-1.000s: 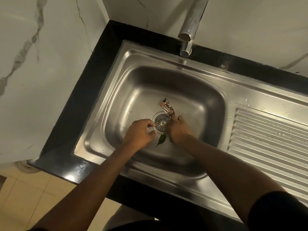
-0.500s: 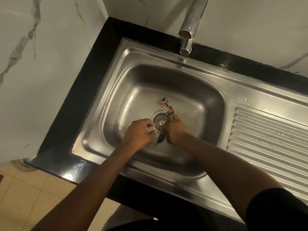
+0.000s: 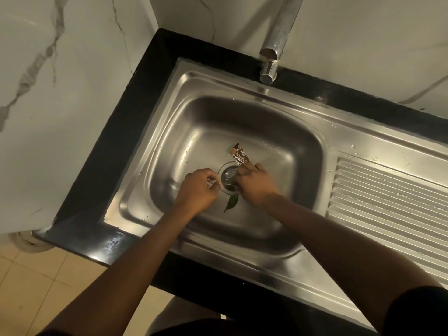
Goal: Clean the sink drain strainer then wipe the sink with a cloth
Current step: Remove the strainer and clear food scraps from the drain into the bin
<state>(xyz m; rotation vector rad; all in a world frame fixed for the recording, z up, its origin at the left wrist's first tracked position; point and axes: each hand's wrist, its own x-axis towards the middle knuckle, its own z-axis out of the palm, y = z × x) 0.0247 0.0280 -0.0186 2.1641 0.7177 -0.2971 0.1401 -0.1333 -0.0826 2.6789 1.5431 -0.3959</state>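
Observation:
The round metal drain strainer [image 3: 228, 176] sits in the drain at the bottom of the steel sink [image 3: 169, 146]. My left hand [image 3: 198, 187] has curled fingertips pinching the strainer's left rim. On the right rim, the curled fingers of my right hand [image 3: 254, 185] grip it and hide that side. A brown snack wrapper [image 3: 240, 155] lies just behind the drain, touching my right fingers. Between my wrists, a green leaf [image 3: 231, 202] lies on the basin floor. No cloth is in view.
A chrome tap [image 3: 278, 35] hangs over the sink's back edge. The ribbed draining board [image 3: 388, 202] stretches to the right, with water drops on it. A black counter [image 3: 135, 132] borders the sink, with marble walls behind and to the left.
Both hands have stayed at the drain and closed in on the strainer's rim. The strainer's slots were sharp before and now look blurred and shiny, as if it shifted in the drain.

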